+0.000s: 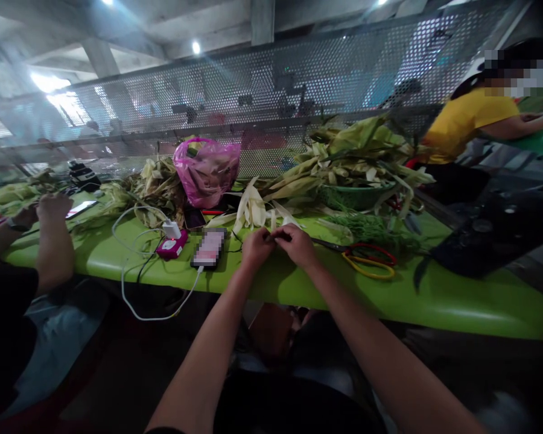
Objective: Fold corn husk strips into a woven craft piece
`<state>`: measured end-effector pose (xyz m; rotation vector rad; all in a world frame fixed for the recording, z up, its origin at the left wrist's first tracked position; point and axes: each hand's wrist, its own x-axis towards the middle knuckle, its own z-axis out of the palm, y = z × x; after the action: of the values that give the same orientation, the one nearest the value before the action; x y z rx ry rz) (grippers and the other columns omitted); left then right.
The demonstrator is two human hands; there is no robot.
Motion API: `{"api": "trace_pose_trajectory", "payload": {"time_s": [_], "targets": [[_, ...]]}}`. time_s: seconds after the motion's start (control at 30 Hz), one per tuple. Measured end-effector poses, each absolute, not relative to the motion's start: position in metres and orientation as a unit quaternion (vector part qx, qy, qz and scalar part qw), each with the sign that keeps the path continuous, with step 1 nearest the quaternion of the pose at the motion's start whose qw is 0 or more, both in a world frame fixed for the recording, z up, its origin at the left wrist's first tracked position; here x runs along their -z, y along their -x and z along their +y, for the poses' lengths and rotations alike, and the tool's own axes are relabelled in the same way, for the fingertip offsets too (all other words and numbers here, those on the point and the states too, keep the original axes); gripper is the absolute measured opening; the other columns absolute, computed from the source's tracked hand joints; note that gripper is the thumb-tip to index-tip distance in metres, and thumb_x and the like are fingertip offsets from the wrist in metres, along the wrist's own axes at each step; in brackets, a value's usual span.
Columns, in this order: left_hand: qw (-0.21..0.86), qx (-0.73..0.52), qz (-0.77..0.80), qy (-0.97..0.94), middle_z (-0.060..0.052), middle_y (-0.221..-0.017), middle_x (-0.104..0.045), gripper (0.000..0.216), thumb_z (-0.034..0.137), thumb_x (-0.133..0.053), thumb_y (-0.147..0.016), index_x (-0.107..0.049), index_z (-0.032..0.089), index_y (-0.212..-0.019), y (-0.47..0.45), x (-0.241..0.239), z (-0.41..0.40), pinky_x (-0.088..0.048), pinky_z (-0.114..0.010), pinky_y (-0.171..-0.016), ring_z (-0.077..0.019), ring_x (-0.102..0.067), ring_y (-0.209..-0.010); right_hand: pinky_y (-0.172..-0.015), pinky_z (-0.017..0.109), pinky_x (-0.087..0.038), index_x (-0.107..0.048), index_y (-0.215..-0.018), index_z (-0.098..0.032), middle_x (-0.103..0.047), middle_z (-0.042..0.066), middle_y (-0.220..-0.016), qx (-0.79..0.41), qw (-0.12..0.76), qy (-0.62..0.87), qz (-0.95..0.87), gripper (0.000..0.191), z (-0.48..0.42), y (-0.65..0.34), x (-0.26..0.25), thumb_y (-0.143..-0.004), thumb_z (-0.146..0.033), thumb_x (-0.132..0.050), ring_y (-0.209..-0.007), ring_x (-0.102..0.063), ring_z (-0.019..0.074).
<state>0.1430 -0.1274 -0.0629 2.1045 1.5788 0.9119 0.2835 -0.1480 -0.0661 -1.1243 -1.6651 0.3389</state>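
Observation:
Above the green table, my left hand (pixel 257 246) and my right hand (pixel 296 244) meet, fingers pinched together. A narrow pale strip of corn husk (pixel 273 222) shows at their fingertips; its lower end is hidden by the fingers. Just beyond my hands lie several loose pale corn husks (pixel 251 208). To the right of my right hand rest scissors (pixel 370 260) with one red and one yellow handle loop. A phone (pixel 209 248) on a white charging cable lies left of my left hand.
A pink plastic bag (pixel 207 175) of husks and a magenta power socket (pixel 172 245) stand left. A green basket (pixel 357 196) heaped with husks is at the back right, near green stringy strands (pixel 366 228). A co-worker's hands (pixel 52 208) are at far left; a person in yellow (pixel 473 123) sits right.

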Motion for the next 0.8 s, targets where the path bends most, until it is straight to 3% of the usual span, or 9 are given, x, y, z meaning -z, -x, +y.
{"api": "trace_pose_trajectory", "payload": {"time_s": [0.8], "targets": [[0.185, -0.323, 0.560, -0.741, -0.003, -0.076, -0.070, 0.016, 0.029, -0.059, -0.077, -0.069, 0.019, -0.085, -0.1430, 0.0627, -0.1271, -0.034, -0.024, -0.058, -0.0172, -0.060, -0.070, -0.079, 0.034, -0.048, -0.070, -0.081, -0.023, -0.065, 0.002, -0.082, -0.148, 0.522, 0.475, -0.693, 0.016, -0.1460, -0.2829, 0.0651, -0.073, -0.014, -0.060, -0.082, -0.062, 0.0212]]}}
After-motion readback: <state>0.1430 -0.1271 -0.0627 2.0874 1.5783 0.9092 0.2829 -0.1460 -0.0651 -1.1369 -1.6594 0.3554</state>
